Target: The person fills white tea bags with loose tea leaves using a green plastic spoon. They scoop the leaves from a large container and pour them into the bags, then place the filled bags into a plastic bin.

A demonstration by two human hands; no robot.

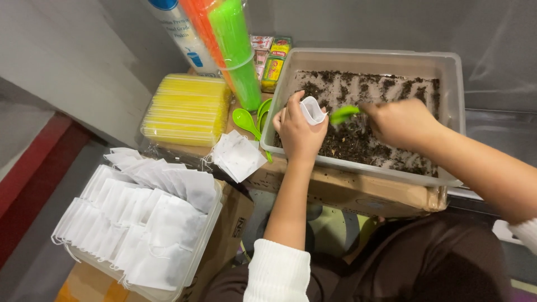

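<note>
Left hand (299,131) pinches small white bag (312,110) open, mouth up, over tub's (456,89) near-left edge. Right hand (404,122) grips green spoon (343,114), tip pointing left, just beside bag.

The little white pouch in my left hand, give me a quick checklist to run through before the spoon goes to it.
1. Pouch mouth open: ok. The small white pouch is held open at the top by the left hand.
2. Pouch over the bin: ok. It sits above the grey plastic bin, so spills would likely fall back in.
3. Spoon gripped: ok. The right hand holds the green spoon, bowl towards the pouch.
4. Spoon loaded: cannot tell; the spoon is blurred.
5. Loose dark material left in the bin: ok. The dark leaf material covers part of the floor.
6. Empty pouches at hand: ok. A small stack of white pouches lies beside the bin.
</note>
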